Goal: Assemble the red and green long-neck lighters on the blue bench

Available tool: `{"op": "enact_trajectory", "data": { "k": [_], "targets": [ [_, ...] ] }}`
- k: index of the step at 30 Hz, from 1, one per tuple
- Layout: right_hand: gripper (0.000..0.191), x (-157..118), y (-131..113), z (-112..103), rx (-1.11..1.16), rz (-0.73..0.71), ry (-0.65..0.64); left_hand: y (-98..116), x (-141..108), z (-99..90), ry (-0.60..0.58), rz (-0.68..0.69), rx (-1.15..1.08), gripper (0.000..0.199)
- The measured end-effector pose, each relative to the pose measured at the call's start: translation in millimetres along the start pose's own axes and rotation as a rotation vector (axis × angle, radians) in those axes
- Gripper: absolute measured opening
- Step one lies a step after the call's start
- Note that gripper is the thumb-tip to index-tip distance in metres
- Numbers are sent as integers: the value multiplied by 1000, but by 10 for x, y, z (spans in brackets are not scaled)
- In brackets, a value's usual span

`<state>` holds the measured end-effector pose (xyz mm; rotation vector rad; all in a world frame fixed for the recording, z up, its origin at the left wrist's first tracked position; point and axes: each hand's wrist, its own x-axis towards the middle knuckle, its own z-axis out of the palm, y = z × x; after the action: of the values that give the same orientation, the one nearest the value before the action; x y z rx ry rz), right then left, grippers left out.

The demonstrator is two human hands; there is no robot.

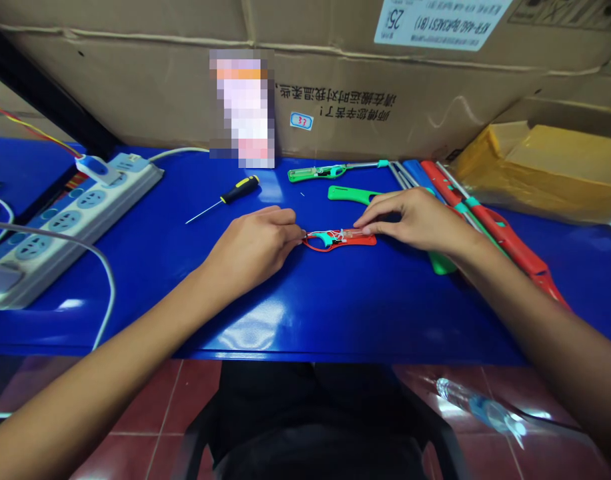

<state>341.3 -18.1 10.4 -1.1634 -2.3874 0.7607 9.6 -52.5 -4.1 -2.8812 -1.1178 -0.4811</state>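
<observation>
Red utility lighter [338,241], casing open, flat on blue workbench [305,307]. Left hand [250,248] pinches its left end; right hand [415,220] has fingertips [364,227] on its right end, closure unclear. Nearby: yellow-black screwdriver [233,193], green lighter [320,173], power strip [70,227] further left.
</observation>
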Motion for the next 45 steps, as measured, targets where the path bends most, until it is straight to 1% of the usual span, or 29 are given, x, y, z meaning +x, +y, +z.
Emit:
{"op": "enact_trajectory", "data": {
  "k": [3,5,13,17,19,21,24,27,31,34,36,37,38,40,45],
  "targets": [
    [18,6,-3,13,-42,-12,-1,-4,3,5,0,5,2,28],
    [18,4,-11,23,-71,-44,6,-5,5,10,3,6,7,29],
    [30,-88,-63,90,-304,-252,49,5,4,6,2,-4,-2,27],
    [35,-102,-69,103,-352,-347,49,5,5,-2,-13,-13,0,28],
    [37,-87,-71,87,-370,-396,37,5,7,-1,-18,-15,2,29],
    [36,-64,-79,57,-384,-443,-5,5,11,2,-20,-15,3,30],
    [30,-37,-103,27,-367,-484,-73,3,13,4,-21,-13,-3,30],
    [32,-28,-126,71,-330,-489,-65,1,12,2,-26,-28,-13,28],
    [23,-30,-149,238,-314,-385,6,3,13,-3,-25,-28,-31,29],
    [24,-31,-141,375,-233,-289,39,3,15,-3,-20,-19,-29,30],
    [38,-35,-111,449,-210,-247,34,0,14,1,-18,-21,-24,30],
    [45,-38,-91,477,-228,-247,34,-1,12,3,-18,-23,-22,30],
    [52,-41,-71,497,-243,-257,3,-3,10,5,-17,-22,-21,30],
    [63,-45,-41,518,-259,-274,0,-7,6,8,-13,-14,-28,30],
    [75,-34,-48,497,-246,-304,-21,-6,8,0,-7,-14,-44,29]
  ]
}}
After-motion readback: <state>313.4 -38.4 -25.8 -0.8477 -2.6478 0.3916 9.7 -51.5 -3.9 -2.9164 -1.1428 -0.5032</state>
